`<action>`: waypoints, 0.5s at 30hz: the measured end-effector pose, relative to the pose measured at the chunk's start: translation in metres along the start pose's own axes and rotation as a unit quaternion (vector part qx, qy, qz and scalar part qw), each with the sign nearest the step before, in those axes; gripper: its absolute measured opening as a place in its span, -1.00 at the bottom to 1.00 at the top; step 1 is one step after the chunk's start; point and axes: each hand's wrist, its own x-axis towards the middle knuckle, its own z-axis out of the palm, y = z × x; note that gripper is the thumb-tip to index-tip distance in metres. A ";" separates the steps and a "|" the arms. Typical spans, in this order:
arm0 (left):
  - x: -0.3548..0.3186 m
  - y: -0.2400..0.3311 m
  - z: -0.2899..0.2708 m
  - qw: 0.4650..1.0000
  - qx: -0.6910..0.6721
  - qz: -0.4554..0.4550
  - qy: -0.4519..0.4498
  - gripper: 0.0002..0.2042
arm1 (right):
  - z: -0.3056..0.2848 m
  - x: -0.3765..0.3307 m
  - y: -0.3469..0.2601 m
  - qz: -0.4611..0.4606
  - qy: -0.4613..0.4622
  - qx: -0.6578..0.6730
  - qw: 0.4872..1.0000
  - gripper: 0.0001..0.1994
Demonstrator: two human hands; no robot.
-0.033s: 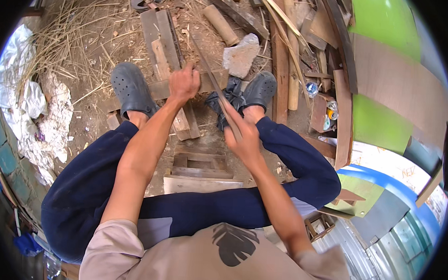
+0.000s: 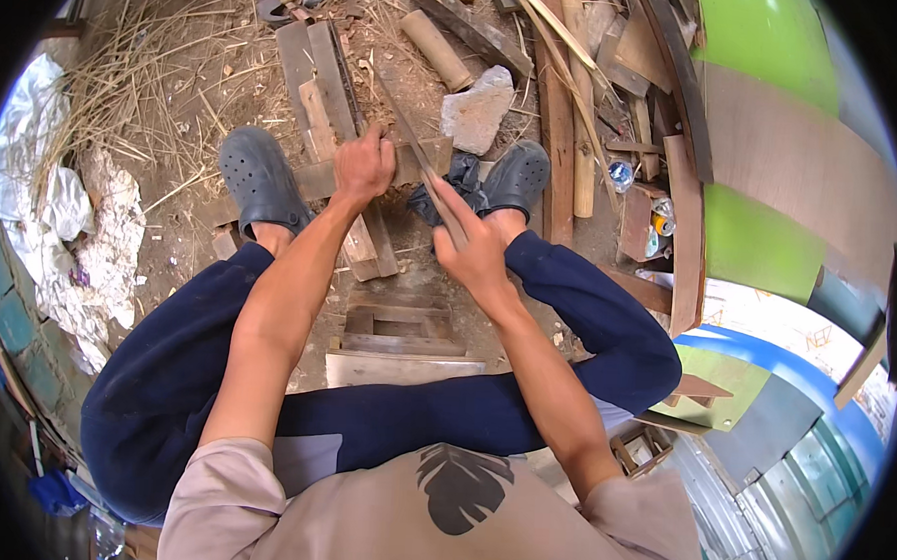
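I sit low over a dirt floor strewn with dry straw and wood scraps, knees spread, in dark blue trousers and a beige shirt.

My left hand (image 2: 363, 164) is curled shut around the far part of a long thin strip of brown wood or bamboo (image 2: 407, 128), pressing it down onto a weathered grey wooden plank (image 2: 313, 179) that lies crosswise between my feet. My right hand (image 2: 473, 246) is closed near the strip's near end, fingers wrapped around it; I cannot tell whether it also holds a tool. The strip runs diagonally from my right hand, past my left fist, and away from me toward the upper left.

My left foot wears a dark grey perforated rubber clog (image 2: 261, 180), my right a matching clog (image 2: 518, 176). A crumpled dark cloth (image 2: 453, 185) lies just beside the right clog, touching the strip. Beyond it sits a pale grey rough stone (image 2: 478, 109), and near that a short round wooden log (image 2: 434, 49). More grey planks (image 2: 318, 69) lie side by side ahead of my left hand.

Below my hands, between my legs, stands a small wooden frame stool (image 2: 398, 328). To the right, long boards (image 2: 566, 115) lean beside a bright green panel (image 2: 769, 54). Crumpled white plastic sheeting (image 2: 33, 172) lies at the far left.
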 end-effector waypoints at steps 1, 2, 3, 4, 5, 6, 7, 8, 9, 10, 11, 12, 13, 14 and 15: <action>0.005 -0.005 -0.003 1.000 0.001 0.000 0.006 -0.74 | 0.006 0.014 -0.003 -0.011 0.005 0.004 1.000 -0.40; 0.003 -0.005 -0.004 1.000 0.009 -0.001 0.008 -0.74 | 0.010 0.025 -0.006 -0.019 0.003 0.009 1.000 -0.40; 0.001 -0.004 -0.004 1.000 0.015 -0.003 0.009 -0.75 | 0.014 0.034 -0.010 -0.026 0.001 0.012 1.000 -0.40; 0.003 -0.005 -0.005 1.000 0.021 -0.003 0.013 -0.75 | 0.016 0.043 -0.013 -0.036 0.002 0.014 0.999 -0.40; 0.005 -0.005 -0.006 1.000 0.024 0.004 0.016 -0.75 | 0.017 0.049 -0.017 -0.046 0.001 0.015 0.999 -0.40; 0.007 -0.005 -0.006 0.999 0.027 0.010 0.019 -0.75 | 0.007 0.022 -0.018 -0.031 0.004 0.006 0.999 -0.37; 0.007 -0.006 -0.005 0.999 0.029 0.014 0.022 -0.76 | -0.009 -0.010 -0.026 -0.016 0.003 -0.005 1.000 -0.33; 0.008 -0.006 -0.005 0.999 0.030 0.017 0.027 -0.76 | -0.018 -0.023 -0.033 -0.037 0.021 0.000 0.999 -0.32; 0.009 -0.008 -0.005 0.999 0.032 0.020 0.032 -0.76 | -0.022 -0.028 -0.035 -0.058 0.040 0.005 0.998 -0.31; 0.011 -0.009 -0.005 0.998 0.035 0.024 0.037 -0.77 | -0.015 -0.019 -0.025 -0.080 0.055 0.023 0.995 -0.33; 0.016 -0.012 -0.006 0.998 0.029 0.024 0.041 -0.77 | 0.006 0.017 -0.009 -0.089 0.056 0.039 0.994 -0.35; 0.014 -0.012 0.000 0.999 0.007 0.024 0.031 -0.77 | 0.023 0.053 -0.003 -0.088 0.057 0.042 0.994 -0.36; 0.013 -0.007 0.006 0.999 -0.011 0.026 0.027 -0.77 | 0.043 0.102 0.005 -0.077 0.048 0.043 0.995 -0.38; 0.013 -0.002 0.007 1.000 -0.006 0.019 0.024 -0.77 | 0.063 0.150 0.015 -0.067 0.039 0.047 0.996 -0.39; 0.013 -0.004 0.002 1.000 0.011 0.011 0.022 -0.76 | 0.068 0.161 -0.001 -0.049 0.030 -0.002 0.998 -0.37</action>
